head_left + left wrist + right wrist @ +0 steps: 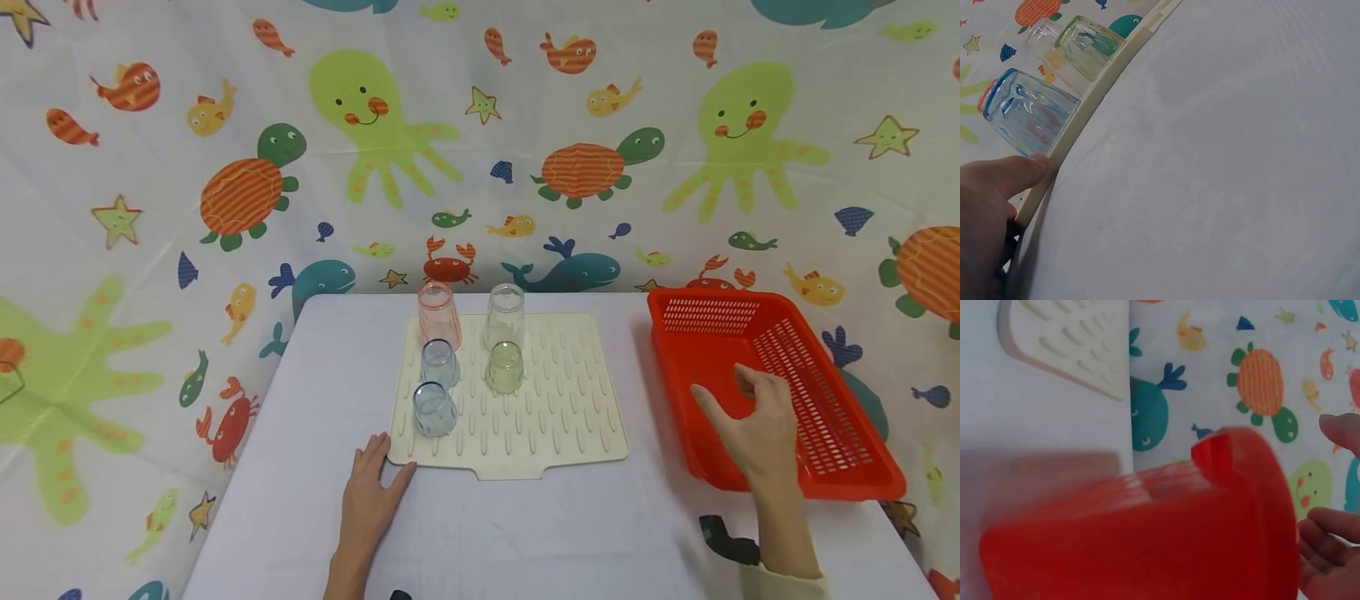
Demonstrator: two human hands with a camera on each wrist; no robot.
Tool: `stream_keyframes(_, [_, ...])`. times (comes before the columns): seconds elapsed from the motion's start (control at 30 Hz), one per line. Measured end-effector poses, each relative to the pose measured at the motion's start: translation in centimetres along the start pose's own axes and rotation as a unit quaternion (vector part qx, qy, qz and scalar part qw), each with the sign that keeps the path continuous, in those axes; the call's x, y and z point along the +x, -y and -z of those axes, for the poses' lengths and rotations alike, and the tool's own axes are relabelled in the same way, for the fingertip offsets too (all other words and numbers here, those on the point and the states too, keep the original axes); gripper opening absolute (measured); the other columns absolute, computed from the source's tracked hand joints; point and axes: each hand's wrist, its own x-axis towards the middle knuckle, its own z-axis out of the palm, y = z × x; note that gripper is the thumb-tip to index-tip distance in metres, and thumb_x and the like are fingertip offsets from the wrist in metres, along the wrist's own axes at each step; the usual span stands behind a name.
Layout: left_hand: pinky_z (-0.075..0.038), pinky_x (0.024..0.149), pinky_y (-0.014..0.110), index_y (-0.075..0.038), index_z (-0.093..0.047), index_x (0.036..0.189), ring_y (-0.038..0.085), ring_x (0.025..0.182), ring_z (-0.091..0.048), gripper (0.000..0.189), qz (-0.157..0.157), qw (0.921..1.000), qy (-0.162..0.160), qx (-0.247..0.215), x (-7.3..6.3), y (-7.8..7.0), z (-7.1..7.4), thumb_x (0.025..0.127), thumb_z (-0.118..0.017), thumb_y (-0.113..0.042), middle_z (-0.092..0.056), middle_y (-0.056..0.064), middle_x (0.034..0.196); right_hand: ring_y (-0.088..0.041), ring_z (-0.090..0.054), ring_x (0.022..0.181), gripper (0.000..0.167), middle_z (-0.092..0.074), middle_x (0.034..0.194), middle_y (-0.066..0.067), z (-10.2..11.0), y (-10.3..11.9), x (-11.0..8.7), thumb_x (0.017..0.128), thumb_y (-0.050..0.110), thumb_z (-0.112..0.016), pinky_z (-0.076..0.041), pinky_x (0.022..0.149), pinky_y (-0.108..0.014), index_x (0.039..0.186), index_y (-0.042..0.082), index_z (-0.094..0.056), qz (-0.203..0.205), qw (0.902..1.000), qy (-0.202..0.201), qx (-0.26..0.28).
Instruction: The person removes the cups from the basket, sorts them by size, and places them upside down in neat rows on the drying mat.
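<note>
My left hand lies at the front left corner of a cream draining board, its fingers fairly straight. In the left wrist view the thumb touches the board's edge, close to a blue glass. On the board stand two small blue glasses, one nearer and one behind, a small green glass, a tall pink glass and a tall clear glass. Over the red basket hovers my right hand, thumb and fingers spread apart, holding nothing.
A white-covered table carries everything. The slatted basket stands at its right side, apart from the board. Behind the table hangs a curtain printed with sea animals. A dark strap piece shows by my right wrist.
</note>
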Motion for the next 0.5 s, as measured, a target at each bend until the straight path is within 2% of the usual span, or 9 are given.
stream_keyframes(0.07, [-0.025,0.127,0.052,0.0,-0.051,0.144,0.035,0.148,-0.038,0.072,0.001,1.0,0.003,0.001,0.0,0.0,0.0,0.087,-0.078,-0.035,-0.049,0.017,0.153,-0.038,-0.048,0.123,0.073,-0.05,0.136,-0.023,0.3,-0.8,0.0,0.086,0.038,-0.077,-0.053,0.099,-0.049,0.143,0.001,-0.049,-0.014,0.9997,0.015,-0.015])
stream_keyframes(0.13, [-0.025,0.127,0.051,0.0,-0.051,0.144,0.035,0.148,-0.038,0.072,0.002,1.0,0.005,0.002,0.0,0.0,0.0,0.087,-0.078,-0.035,-0.049,0.017,0.153,-0.042,-0.045,0.124,0.077,-0.046,0.138,-0.026,0.6,-1.7,0.0,0.088,0.041,-0.075,-0.051,0.098,-0.065,0.145,-0.001,-0.045,-0.027,0.9987,0.032,-0.028])
stream_keyframes(0.17, [-0.025,0.127,0.051,0.0,-0.051,0.144,0.035,0.148,-0.038,0.072,0.002,1.0,0.007,0.002,0.1,0.0,0.1,0.087,-0.078,-0.035,-0.049,0.017,0.153,-0.043,-0.043,0.125,0.079,-0.044,0.139,-0.027,0.7,-2.1,0.1,0.088,0.043,-0.074,-0.049,0.097,-0.069,0.147,-0.002,-0.043,-0.033,0.998,0.041,-0.036])
stream_keyframes(0.5, [-0.023,0.128,0.049,0.0,-0.051,0.144,0.035,0.148,-0.038,0.072,0.005,0.9999,0.011,0.002,0.2,-0.1,0.2,0.087,-0.078,-0.035,-0.049,0.017,0.153,-0.051,-0.031,0.126,0.094,-0.032,0.145,-0.035,1.6,-5.3,0.4,0.089,0.052,-0.068,-0.045,0.093,-0.078,0.153,-0.005,-0.03,-0.08,0.9878,0.101,-0.088])
